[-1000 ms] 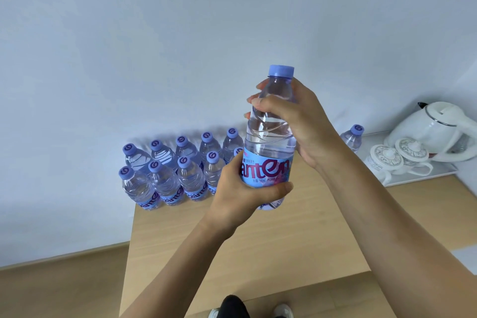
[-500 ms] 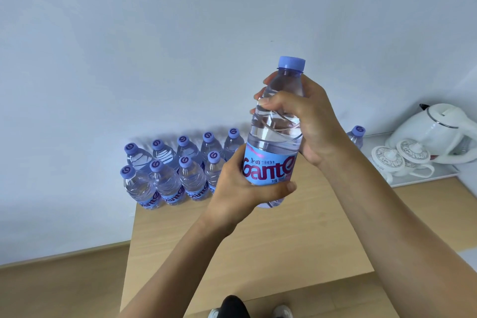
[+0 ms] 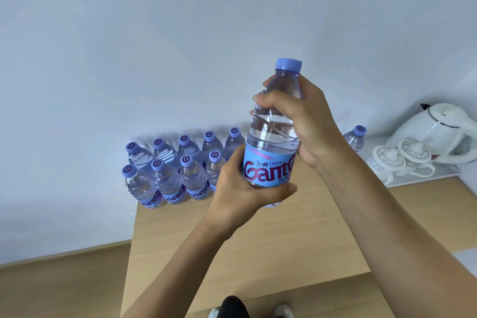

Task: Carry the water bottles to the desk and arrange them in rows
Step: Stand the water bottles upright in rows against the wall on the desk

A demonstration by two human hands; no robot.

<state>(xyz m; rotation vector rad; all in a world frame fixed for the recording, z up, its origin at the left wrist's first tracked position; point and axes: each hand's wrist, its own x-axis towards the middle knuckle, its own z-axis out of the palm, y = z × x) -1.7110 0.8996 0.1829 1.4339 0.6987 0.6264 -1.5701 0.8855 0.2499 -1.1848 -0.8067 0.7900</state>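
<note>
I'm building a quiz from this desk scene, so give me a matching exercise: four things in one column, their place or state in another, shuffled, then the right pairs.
Things:
1. held bottle
2. grouped bottles
3. lone bottle
4. kettle

Places or states:
A. on the white tray at the far right
B. gripped by the left hand and the right hand
C. two rows at the desk's back left
D. alone, just right of the right hand

Pairs: 1-B, 2-C, 3-D, 4-A
</note>
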